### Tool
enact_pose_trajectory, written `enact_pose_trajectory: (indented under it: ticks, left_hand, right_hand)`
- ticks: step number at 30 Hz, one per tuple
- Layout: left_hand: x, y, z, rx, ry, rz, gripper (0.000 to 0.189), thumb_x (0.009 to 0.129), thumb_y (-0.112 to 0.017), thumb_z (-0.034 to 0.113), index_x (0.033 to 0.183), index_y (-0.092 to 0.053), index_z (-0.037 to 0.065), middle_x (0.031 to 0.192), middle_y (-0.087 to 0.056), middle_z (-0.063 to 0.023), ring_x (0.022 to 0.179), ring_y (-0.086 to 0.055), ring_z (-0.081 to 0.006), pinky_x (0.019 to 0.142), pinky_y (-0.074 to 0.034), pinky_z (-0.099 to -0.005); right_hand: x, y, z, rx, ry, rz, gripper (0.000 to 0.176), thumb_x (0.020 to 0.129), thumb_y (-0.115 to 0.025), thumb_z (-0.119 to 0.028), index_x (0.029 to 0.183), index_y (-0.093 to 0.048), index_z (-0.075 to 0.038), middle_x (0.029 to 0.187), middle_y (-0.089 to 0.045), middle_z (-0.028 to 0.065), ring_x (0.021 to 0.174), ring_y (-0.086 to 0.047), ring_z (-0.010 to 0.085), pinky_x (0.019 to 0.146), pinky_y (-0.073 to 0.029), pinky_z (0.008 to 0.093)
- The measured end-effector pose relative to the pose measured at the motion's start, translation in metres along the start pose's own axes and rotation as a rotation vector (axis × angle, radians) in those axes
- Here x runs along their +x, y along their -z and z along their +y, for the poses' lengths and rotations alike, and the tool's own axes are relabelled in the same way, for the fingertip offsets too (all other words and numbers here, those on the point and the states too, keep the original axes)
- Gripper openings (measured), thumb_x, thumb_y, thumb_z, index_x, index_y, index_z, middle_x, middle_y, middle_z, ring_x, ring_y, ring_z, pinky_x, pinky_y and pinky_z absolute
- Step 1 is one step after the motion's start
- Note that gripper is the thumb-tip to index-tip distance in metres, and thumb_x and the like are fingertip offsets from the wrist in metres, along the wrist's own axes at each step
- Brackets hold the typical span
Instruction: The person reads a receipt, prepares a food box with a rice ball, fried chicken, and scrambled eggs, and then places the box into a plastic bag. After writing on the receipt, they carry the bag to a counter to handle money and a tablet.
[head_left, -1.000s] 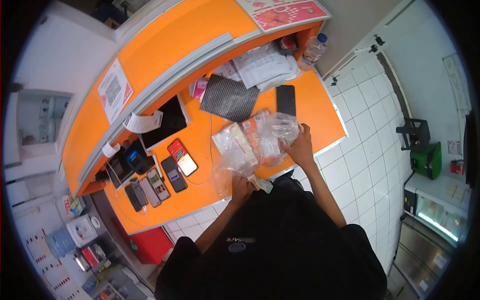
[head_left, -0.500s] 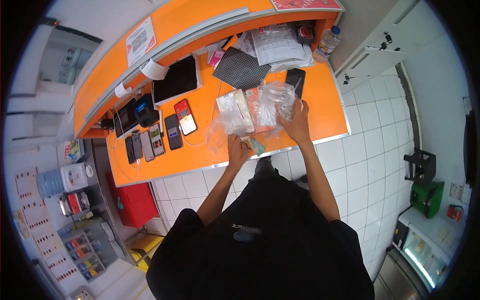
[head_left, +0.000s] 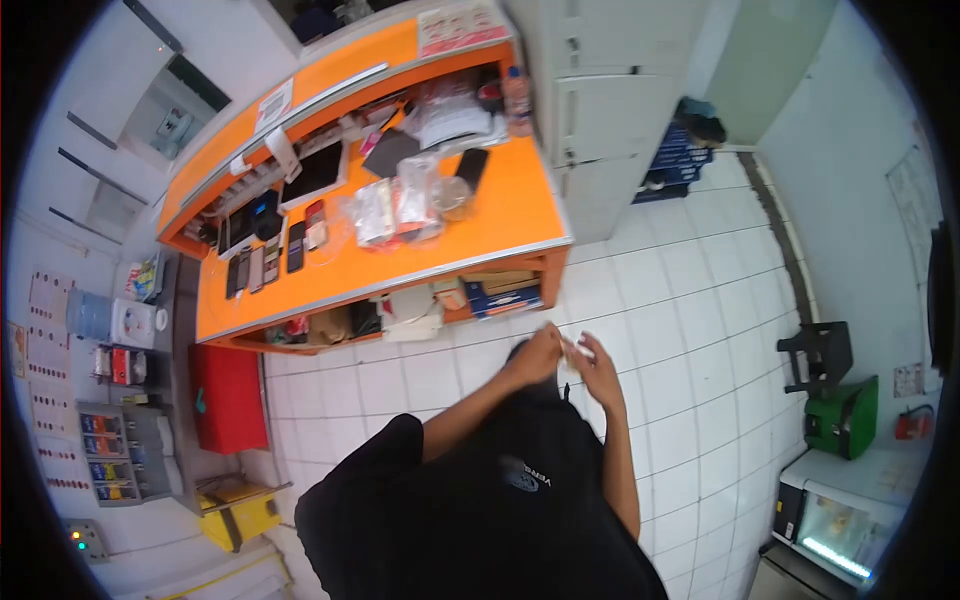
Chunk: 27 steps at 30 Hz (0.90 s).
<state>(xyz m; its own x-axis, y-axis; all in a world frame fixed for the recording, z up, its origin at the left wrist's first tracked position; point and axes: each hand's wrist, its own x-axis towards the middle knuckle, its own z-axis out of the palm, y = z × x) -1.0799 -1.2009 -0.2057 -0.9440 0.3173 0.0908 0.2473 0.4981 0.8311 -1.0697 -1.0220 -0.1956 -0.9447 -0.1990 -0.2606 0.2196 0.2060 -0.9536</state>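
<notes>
My left hand (head_left: 538, 354) is closed in front of my body, over the floor and off the counter. A small piece of folded paper (head_left: 569, 356), which looks like banknotes, shows at its fingertips, blurred and mostly hidden. Close on the right is my right hand (head_left: 598, 372), its fingers apart and its fingertips beside the paper. On the orange counter (head_left: 480, 225) lie a white packet in clear plastic (head_left: 375, 212), an orange-and-white packet (head_left: 415, 205) and a clear round plastic container (head_left: 452, 198), all out of my hands' reach.
Several phones (head_left: 296, 247) and a tablet (head_left: 315, 172) lie along the counter's left. A bottle (head_left: 517, 103) stands at its right end beside grey lockers (head_left: 605, 120). Boxes (head_left: 500, 297) fill the shelf below. A black stool (head_left: 815, 357) and green bag (head_left: 842, 418) stand right.
Both my hands have left the counter and come together over the floor. The right hand has let go of the clear plastic. My view has turned right and back from the counter.
</notes>
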Motion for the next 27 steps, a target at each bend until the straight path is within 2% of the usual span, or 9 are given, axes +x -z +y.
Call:
enact_pose_trajectory:
  ticks: [5,8,13,18,22,23,24,26,27]
  left_hand:
    - [0.038,-0.131,0.093,-0.116,-0.065,-0.282,0.012,0.08,-0.056,0.002,0.09,-0.062,0.002,0.092,-0.056,-0.0157,0.092,-0.057,-0.0328,0.081,-0.046,-0.0415]
    - [0.085,-0.196,0.15,-0.068,-0.259,-0.658,0.014,0.078,-0.059,0.005,0.092,-0.062,0.003,0.091,-0.06,-0.0158,0.089,-0.059,-0.0324,0.079,-0.047,-0.0426]
    - [0.12,-0.388,0.292,-0.221,-0.476,-1.069,0.019,0.074,-0.067,0.01,0.091,-0.061,0.004,0.089,-0.065,-0.0147,0.084,-0.063,-0.0292,0.072,-0.049,-0.042]
    - [0.046,-0.608,0.471,-0.395,-0.728,-1.426,0.02,0.071,-0.07,0.012,0.086,-0.06,0.004,0.079,-0.067,-0.0119,0.073,-0.065,-0.0257,0.065,-0.05,-0.0386]
    - [-0.029,-0.728,0.57,-0.487,-0.753,-1.675,0.018,0.069,-0.071,0.006,0.084,-0.062,0.003,0.08,-0.064,-0.0121,0.078,-0.063,-0.0245,0.067,-0.048,-0.0374]
    - [-0.041,-0.74,0.595,-0.403,-0.57,-1.794,0.016,0.068,-0.07,0.004,0.083,-0.064,0.003,0.082,-0.065,-0.0117,0.079,-0.062,-0.024,0.07,-0.049,-0.0372]
    - [-0.059,-0.774,0.598,-0.427,-0.728,-1.729,0.018,0.069,-0.069,0.002,0.086,-0.064,0.002,0.082,-0.065,-0.0103,0.081,-0.062,-0.0194,0.07,-0.05,-0.0346]
    - [-0.086,-0.807,0.621,-0.315,-0.309,-1.954,0.016,0.079,-0.063,0.001,0.095,-0.065,0.0,0.093,-0.068,-0.0085,0.092,-0.06,-0.0136,0.078,-0.049,-0.0311]
    - [-0.093,-0.83,0.62,-0.399,-0.286,-1.986,0.018,0.087,-0.06,0.005,0.103,-0.067,0.001,0.102,-0.068,-0.0081,0.096,-0.06,-0.0138,0.082,-0.049,-0.0321]
  right_hand:
    - [-0.084,0.15,0.008,0.074,-0.103,-0.07,0.05,0.095,-0.064,-0.027,0.133,-0.052,0.002,0.119,-0.064,0.0169,0.102,-0.064,0.0209,0.086,-0.051,0.0318]
    - [-0.144,0.232,0.035,0.21,-0.093,0.053,0.048,0.094,-0.065,-0.022,0.132,-0.052,0.002,0.118,-0.064,0.0154,0.102,-0.063,0.0186,0.087,-0.05,0.0303]
    - [-0.271,0.354,0.088,0.429,-0.035,0.577,0.041,0.093,-0.065,-0.015,0.126,-0.052,0.004,0.113,-0.063,0.0125,0.1,-0.062,0.0173,0.087,-0.05,0.0293]
    - [-0.496,0.454,0.132,0.337,-0.129,1.195,0.021,0.091,-0.066,-0.009,0.105,-0.053,0.0,0.099,-0.063,0.0092,0.09,-0.061,0.0137,0.077,-0.052,0.0283]
    - [-0.622,0.494,0.164,0.443,-0.063,1.552,0.019,0.09,-0.069,-0.01,0.094,-0.052,-0.003,0.091,-0.062,0.0061,0.083,-0.061,0.0117,0.07,-0.052,0.0252]
    - [-0.649,0.503,0.184,0.404,-0.077,1.555,0.019,0.09,-0.07,-0.011,0.092,-0.053,-0.003,0.089,-0.061,0.0049,0.079,-0.058,0.0104,0.066,-0.05,0.0246]
    - [-0.675,0.513,0.197,0.374,-0.093,1.569,0.019,0.09,-0.07,-0.012,0.09,-0.053,-0.003,0.086,-0.059,0.0037,0.075,-0.056,0.0091,0.063,-0.048,0.024]
    - [-0.723,0.535,0.216,0.336,-0.208,1.549,0.02,0.09,-0.07,-0.014,0.088,-0.054,-0.004,0.081,-0.056,0.0018,0.069,-0.052,0.0075,0.058,-0.044,0.0239]
    - [-0.739,0.546,0.228,0.398,-0.154,1.535,0.02,0.09,-0.07,-0.015,0.087,-0.054,-0.004,0.08,-0.057,0.0024,0.068,-0.052,0.0075,0.058,-0.045,0.0239]
